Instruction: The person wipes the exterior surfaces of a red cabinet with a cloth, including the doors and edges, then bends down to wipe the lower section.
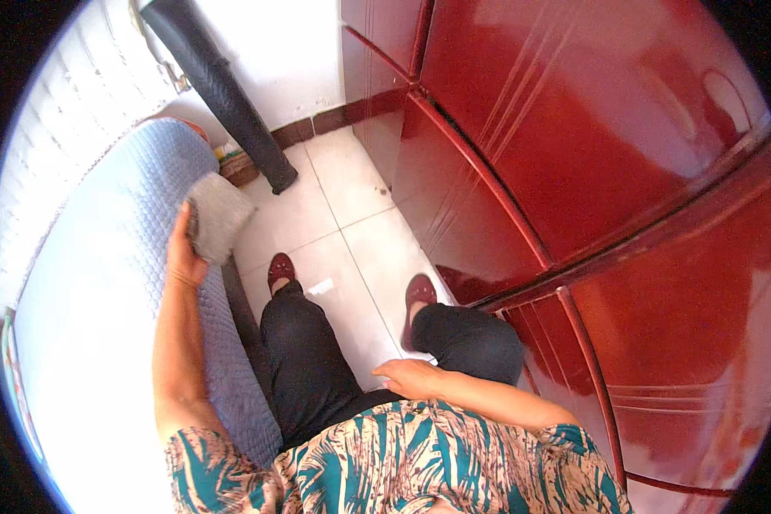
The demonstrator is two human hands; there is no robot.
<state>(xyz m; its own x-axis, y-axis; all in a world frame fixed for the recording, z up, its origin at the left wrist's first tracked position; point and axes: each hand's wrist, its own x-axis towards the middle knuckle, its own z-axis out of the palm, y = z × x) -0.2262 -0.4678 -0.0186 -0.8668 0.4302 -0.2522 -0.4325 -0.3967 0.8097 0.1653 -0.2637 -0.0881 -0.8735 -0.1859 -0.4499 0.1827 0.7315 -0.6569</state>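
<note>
At the left, over the edge of the bed, my left hand (186,248) is closed on one side of a greyish, roughly square thing that looks like a folded cloth (221,218). The cloth is slightly blurred and juts out past the bed's edge above the floor. Beneath it lies a quilted pale blue bed cover (158,154). Low in the middle, my right hand (409,378) hangs before my lap, between my black-trousered legs. Its fingers point left, loosely extended, and no object shows in them.
A long black tube (223,98) leans beyond the bed, its lower end over the tiled floor (338,193). Glossy dark red cabinets (522,120) line the right side. A white wall (274,60) stands at the back. My dark red shoes (420,291) rest on the tiles.
</note>
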